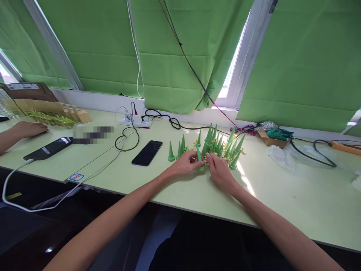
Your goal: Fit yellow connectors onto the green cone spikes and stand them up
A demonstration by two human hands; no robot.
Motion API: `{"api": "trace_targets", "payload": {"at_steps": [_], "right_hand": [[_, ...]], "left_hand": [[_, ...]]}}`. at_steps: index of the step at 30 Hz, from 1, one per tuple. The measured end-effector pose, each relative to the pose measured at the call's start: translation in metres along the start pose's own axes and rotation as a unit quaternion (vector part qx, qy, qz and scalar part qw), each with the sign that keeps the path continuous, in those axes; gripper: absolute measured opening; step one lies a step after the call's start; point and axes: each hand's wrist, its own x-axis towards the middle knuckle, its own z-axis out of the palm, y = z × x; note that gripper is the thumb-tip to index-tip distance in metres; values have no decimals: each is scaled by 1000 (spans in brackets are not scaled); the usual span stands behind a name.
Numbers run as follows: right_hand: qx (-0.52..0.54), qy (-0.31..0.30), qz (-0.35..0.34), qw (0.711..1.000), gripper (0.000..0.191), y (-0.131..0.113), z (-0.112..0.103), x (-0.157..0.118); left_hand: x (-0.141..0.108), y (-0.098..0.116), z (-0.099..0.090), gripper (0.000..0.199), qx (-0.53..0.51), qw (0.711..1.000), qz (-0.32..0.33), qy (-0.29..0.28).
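My left hand is closed around a green cone that points upward near the middle of the table. Beside it, my right hand has thumb and fingers pinched at a small yellow piece by the cone's side; its shape is mostly hidden by the fingertips. Just behind both hands stand several more green cones, packed closely and upright or slightly tilted. Small yellow pieces show among them. A few separate cones stand to the left of my left hand.
A black phone lies left of my hands. Further left are a dark device, a power strip, cables and another person's hand near a cardboard box. A small box and plastic bags lie right.
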Motion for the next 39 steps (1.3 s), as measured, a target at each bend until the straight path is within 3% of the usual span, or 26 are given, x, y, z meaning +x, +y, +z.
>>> {"api": "trace_targets", "payload": {"at_steps": [7, 13, 24, 31, 39], "right_hand": [[17, -9, -2, 1000, 35, -5, -1, -1], [7, -7, -6, 1000, 36, -3, 0, 0], [-9, -10, -1, 1000, 42, 1, 1, 1], [4, 0, 10, 1000, 41, -1, 1, 1], [1, -6, 15, 1000, 42, 1, 2, 2]], "left_hand": [[4, -8, -2, 40, -65, 998, -9, 0], [0, -1, 0, 35, -16, 1000, 6, 16], [-4, 0, 4, 31, 49, 998, 39, -4], [-3, -2, 4, 31, 95, 994, 47, 30], [-4, -3, 5, 18, 145, 981, 125, 28]]}}
